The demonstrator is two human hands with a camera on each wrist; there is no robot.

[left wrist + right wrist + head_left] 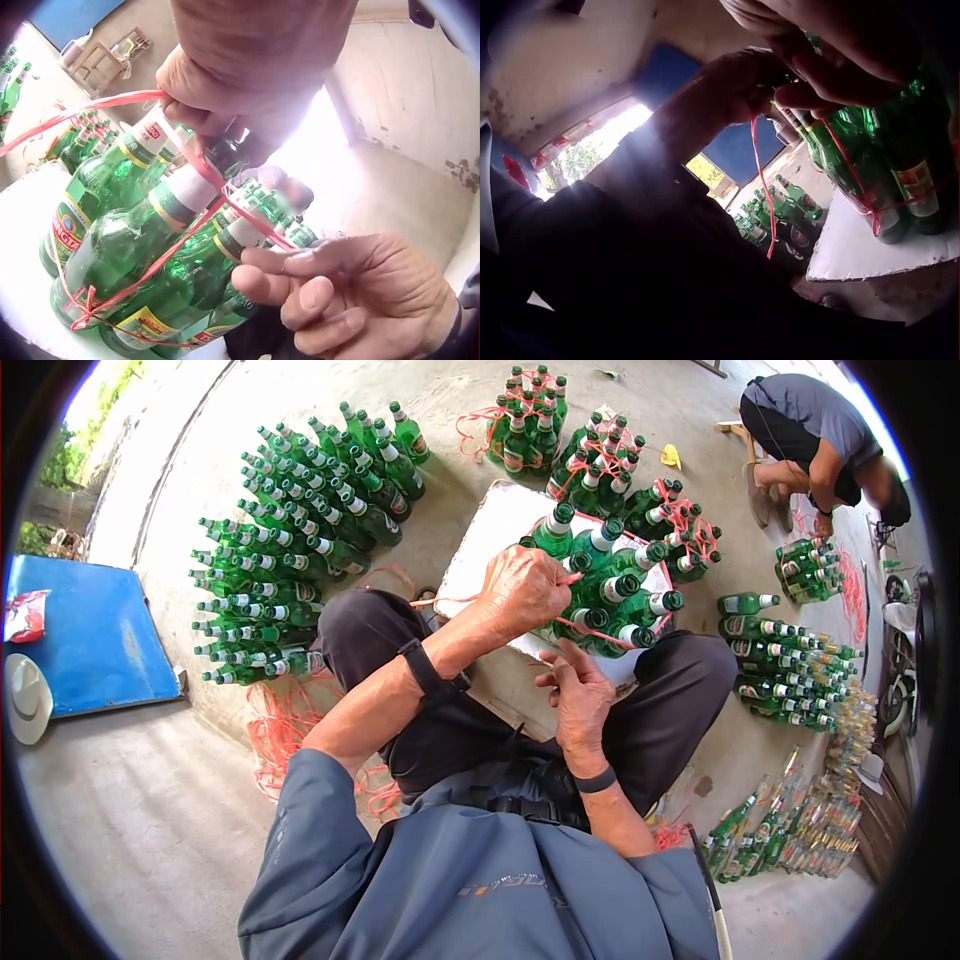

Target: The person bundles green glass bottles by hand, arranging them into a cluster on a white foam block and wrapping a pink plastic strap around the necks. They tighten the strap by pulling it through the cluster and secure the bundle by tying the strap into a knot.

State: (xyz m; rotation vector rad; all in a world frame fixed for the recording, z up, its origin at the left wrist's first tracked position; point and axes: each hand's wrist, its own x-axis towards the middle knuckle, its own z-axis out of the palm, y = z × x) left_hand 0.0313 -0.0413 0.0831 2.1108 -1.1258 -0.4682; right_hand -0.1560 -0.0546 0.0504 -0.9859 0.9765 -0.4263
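The left hand [525,590] is gripping pink twine [105,100] by green bottles [120,251]. The right hand [583,705] is hovering beside them, fingers loosely bent.

- On your left, a blue board [95,645]
- On it, a red packet [25,617]
- At its corner, a pale hat [27,700]
- Ahead of you, a yellow scrap [670,456]
- To your right, a stooping person [815,415]

The green long-necked glass bottles [124,244] look smooth and glossy, their printed rectangular labels [142,328] papery. The thin red plastic-looking string [120,98] has a slight sheen. The white flat-topped counter [488,540] is matt and rough-edged, the grey concrete-looking floor [130,790] matt, the blue-grey cloth jacket [430,890] dull.
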